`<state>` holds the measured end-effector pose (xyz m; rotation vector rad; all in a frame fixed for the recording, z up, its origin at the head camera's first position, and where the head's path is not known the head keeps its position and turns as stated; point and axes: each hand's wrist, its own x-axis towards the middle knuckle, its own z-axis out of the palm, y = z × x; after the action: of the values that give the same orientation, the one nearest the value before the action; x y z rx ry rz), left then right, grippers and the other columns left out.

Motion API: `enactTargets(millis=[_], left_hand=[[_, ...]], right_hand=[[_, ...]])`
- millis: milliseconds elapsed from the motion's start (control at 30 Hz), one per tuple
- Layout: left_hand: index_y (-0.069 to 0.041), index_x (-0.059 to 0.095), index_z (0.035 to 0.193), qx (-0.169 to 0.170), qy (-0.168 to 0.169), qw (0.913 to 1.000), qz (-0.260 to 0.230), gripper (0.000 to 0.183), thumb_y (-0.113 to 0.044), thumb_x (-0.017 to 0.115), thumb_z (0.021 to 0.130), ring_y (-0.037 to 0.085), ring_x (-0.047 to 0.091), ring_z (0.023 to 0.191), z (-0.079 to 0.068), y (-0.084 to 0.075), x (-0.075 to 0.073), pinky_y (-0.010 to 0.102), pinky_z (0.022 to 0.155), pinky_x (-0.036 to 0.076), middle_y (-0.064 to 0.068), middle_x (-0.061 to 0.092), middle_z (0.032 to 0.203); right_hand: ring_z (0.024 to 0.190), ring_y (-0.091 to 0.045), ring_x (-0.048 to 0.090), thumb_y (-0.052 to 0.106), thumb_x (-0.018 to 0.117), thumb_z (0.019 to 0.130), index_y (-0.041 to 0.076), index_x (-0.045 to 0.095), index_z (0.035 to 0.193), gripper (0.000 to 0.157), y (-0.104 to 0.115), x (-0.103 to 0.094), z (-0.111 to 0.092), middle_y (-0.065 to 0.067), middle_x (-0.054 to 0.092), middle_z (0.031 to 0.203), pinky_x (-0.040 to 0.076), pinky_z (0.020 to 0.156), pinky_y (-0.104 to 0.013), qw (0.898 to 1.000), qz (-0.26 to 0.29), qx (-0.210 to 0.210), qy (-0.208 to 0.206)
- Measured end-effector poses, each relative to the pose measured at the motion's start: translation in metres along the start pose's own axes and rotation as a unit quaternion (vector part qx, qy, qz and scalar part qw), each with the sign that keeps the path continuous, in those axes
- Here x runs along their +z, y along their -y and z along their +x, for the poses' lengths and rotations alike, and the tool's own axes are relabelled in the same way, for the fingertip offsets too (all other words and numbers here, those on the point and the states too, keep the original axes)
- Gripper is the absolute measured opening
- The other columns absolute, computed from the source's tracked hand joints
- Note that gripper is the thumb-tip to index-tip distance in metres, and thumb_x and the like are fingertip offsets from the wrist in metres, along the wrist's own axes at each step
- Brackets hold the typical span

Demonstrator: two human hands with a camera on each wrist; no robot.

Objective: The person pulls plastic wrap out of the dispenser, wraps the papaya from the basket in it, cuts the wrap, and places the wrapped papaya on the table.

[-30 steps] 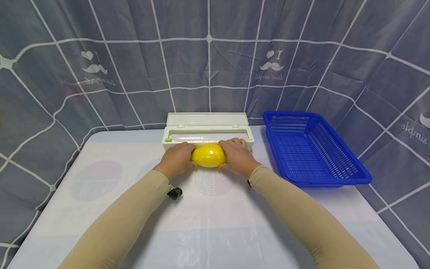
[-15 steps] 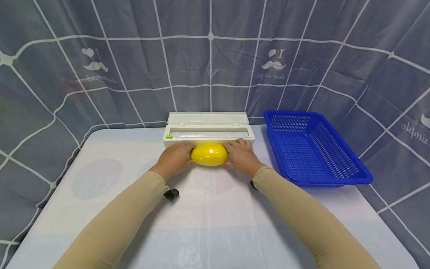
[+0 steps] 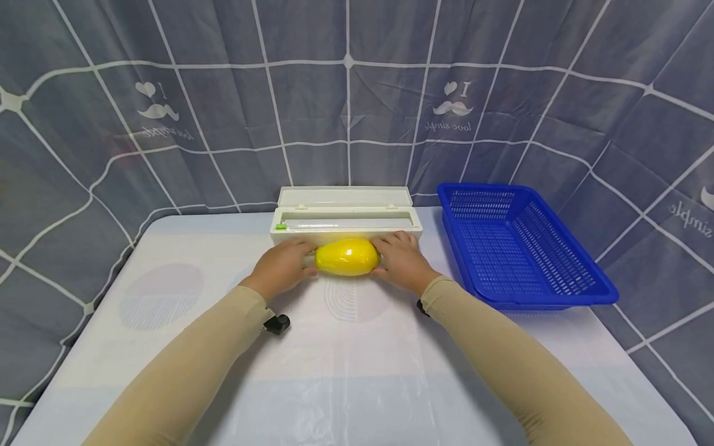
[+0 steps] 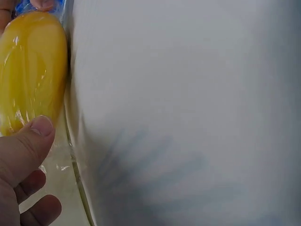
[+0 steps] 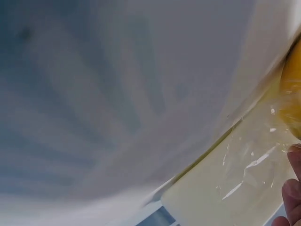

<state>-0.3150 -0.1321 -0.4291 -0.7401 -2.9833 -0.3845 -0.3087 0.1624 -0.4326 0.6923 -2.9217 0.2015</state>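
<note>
A glossy yellow oval fruit point(image 3: 347, 257), mango-like in shape, lies crosswise in front of the white cling film dispenser point(image 3: 346, 236). Clear cling film point(image 4: 61, 167) covers it and extends past both ends. At the fruit's left end, my left hand point(image 3: 279, 267) pinches the gathered film, its thumb close against the fruit in the left wrist view. My right hand point(image 3: 406, 263) holds the film at the other end, thumb toward me and fingers by the dispenser. Only fingertips of that hand show at the right wrist view's edge.
The dispenser's lid point(image 3: 344, 197) stands up behind it, with a film roll and a green slider point(image 3: 281, 227) inside. To the right is a blue plastic basket point(image 3: 510, 248). A grey checked curtain point(image 3: 312, 105) hangs behind the white-covered table point(image 3: 357, 371).
My left hand has shifted left from the fruit's end, with clear film showing between them. My right hand moved slightly right, then stayed. The fruit remains in front of the dispenser.
</note>
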Motion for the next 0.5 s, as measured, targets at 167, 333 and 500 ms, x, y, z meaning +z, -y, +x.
enactTargets(millis=[167, 333, 500], left_hand=[[-0.007, 0.061, 0.145, -0.013, 0.012, 0.9998, 0.009, 0.058, -0.032, 0.078, 0.096, 0.037, 0.055, 0.141, -0.004, 0.001, -0.002, 0.055, 0.118, 0.044, 0.013, 0.062, 0.148], [-0.008, 0.063, 0.143, -0.012, 0.011, 0.9998, 0.007, 0.055, -0.031, 0.079, 0.096, 0.036, 0.058, 0.136, -0.005, 0.005, -0.002, 0.055, 0.116, 0.046, 0.014, 0.063, 0.144], [-0.009, 0.065, 0.141, -0.021, 0.005, 0.9998, -0.004, 0.052, -0.031, 0.077, 0.096, 0.037, 0.06, 0.134, -0.01, 0.013, -0.005, 0.056, 0.114, 0.047, 0.014, 0.062, 0.144]], right_hand=[[0.141, -0.035, 0.046, 0.045, 0.082, 0.091, 0.011, 0.054, 0.152, 0.075, 0.0, -0.001, -0.001, -0.01, 0.057, 0.153, 0.028, 0.12, -0.057, 1.0, 0.003, 0.002, 0.005], [0.14, -0.035, 0.046, 0.045, 0.081, 0.092, 0.01, 0.055, 0.151, 0.073, 0.0, -0.001, -0.002, -0.01, 0.057, 0.153, 0.028, 0.12, -0.056, 1.0, 0.009, 0.003, 0.005], [0.14, -0.035, 0.046, 0.047, 0.08, 0.092, 0.01, 0.055, 0.151, 0.074, 0.0, -0.002, -0.002, -0.009, 0.057, 0.154, 0.028, 0.119, -0.056, 1.0, 0.016, 0.004, 0.007]])
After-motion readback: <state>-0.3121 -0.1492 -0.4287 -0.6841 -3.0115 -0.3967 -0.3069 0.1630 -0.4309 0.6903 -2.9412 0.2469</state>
